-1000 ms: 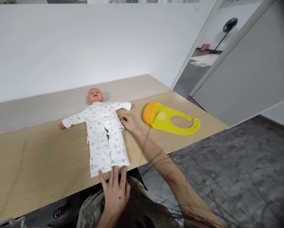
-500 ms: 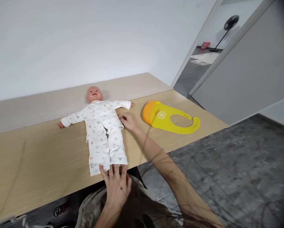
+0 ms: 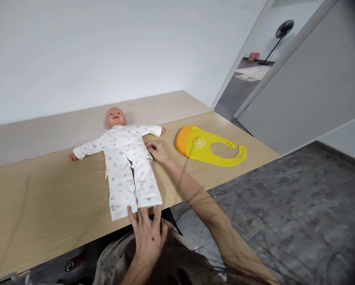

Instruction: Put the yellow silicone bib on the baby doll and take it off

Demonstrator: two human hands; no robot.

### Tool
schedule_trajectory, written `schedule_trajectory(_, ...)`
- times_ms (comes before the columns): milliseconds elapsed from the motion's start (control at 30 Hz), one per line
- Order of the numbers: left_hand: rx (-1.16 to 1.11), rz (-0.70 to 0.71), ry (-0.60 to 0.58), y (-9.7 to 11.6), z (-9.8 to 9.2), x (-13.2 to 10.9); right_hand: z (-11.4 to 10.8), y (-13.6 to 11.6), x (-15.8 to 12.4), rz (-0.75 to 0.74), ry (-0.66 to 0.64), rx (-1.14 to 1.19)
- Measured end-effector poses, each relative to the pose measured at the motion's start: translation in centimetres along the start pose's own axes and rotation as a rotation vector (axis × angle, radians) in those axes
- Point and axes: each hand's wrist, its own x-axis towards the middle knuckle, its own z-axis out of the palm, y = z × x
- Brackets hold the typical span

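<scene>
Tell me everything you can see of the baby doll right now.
The baby doll lies on its back on the wooden table, head toward the wall, arms spread, legs toward the near edge. Its bald head looks like plastic. It wears a white cloth top and trousers printed with small coloured motifs. The right hand touches the top's hem at its waist. The left hand, fingers spread, meets the trouser cuffs. A yellow and orange bib lies apart from it.

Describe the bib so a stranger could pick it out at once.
On the long wooden table by the white wall lies a baby doll in printed white pyjamas. The bib lies flat to the right of the doll, apart from it. It alone is yellow, with an orange pocket and a lemon-slice print.
</scene>
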Motion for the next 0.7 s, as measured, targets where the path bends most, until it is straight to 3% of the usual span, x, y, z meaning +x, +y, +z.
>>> schedule_trajectory(200, -0.033, -0.025, 0.047, 0.1, 0.3, -2.0, 0.0, 0.3, 0.1, 0.0, 0.0, 0.003)
schedule_trajectory(400, -0.017, 0.073, 0.136, -2.0, -0.4, -4.6, 0.0, 0.3, 0.1, -0.015, 0.006, 0.003)
schedule_trajectory(567, 0.046, 0.059, 0.219, -4.0, -0.9, -4.7, -0.1, 0.2, 0.0, -0.005, -0.001, 0.001)
schedule_trajectory(700, 0.083, 0.036, 0.181, -4.6, -1.0, -4.6, 0.0, 0.2, 0.1, -0.001, -0.003, -0.02)
